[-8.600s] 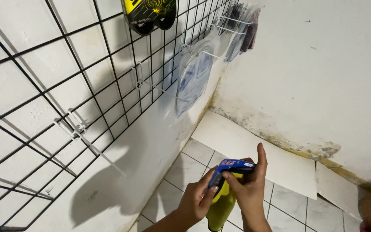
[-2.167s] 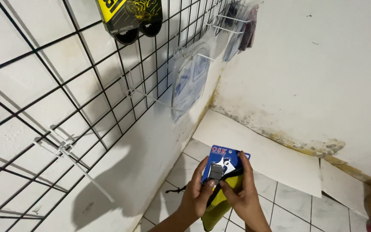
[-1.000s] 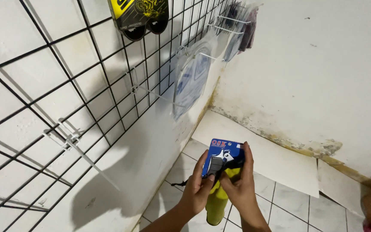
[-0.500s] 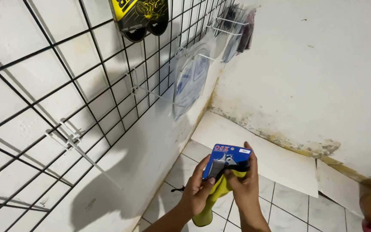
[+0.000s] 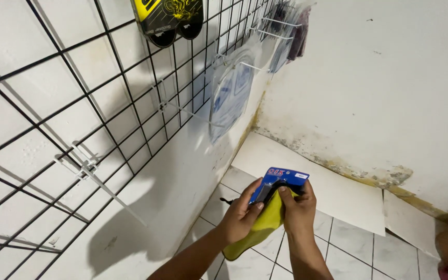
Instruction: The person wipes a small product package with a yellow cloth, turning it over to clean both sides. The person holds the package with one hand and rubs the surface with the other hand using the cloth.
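My left hand (image 5: pixel 240 213) and my right hand (image 5: pixel 297 207) hold a small blue carded package (image 5: pixel 282 178) low in the middle of the head view. A yellow cloth (image 5: pixel 257 228) is pressed against the package between both hands and hangs down below them. The package's front holds a dark item, partly hidden by my fingers. Both hands are over the tiled floor, close to the white wall.
A black wire grid panel (image 5: pixel 105 109) covers the left wall, with white hooks (image 5: pixel 97 176) sticking out. A yellow-and-black packaged item (image 5: pixel 169 18) and clear bagged goods (image 5: pixel 232 96) hang on it. White boards (image 5: pixel 333 192) lean at the stained wall base over the tiles (image 5: pixel 348 249).
The hands have kept the package and cloth in about the same spot, tilting the package and shifting the cloth over it. The view moved slightly.
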